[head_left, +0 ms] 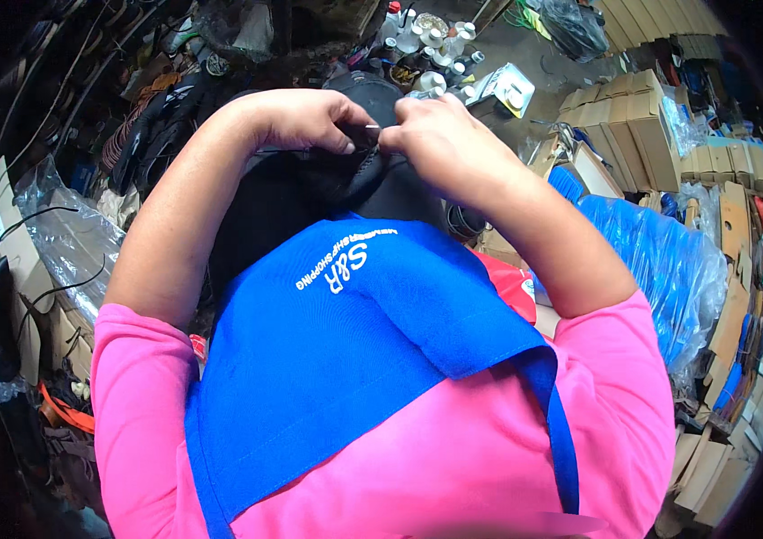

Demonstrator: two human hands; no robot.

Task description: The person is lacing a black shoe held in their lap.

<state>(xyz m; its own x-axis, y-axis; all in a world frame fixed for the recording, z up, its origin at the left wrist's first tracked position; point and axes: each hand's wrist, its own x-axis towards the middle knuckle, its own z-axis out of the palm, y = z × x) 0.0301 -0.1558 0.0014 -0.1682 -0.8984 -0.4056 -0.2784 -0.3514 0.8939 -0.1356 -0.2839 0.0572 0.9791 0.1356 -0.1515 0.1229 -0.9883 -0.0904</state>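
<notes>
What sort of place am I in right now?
Probably a cluttered workshop or storeroom: brown cardboard boxes stand on the right, plastic bottles cluster ahead, and a plastic-wrapped blue bundle sits among the piles.

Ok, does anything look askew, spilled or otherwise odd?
Mainly clutter: cardboard pieces at lower right lie at uneven angles, untidily. No spill stands out around the left hand and right hand, both at a black item.

Brightly lit apron (310,395), glare on plastic wrap (660,260), murky upper left, bent fisheye edges, black corners.
</notes>
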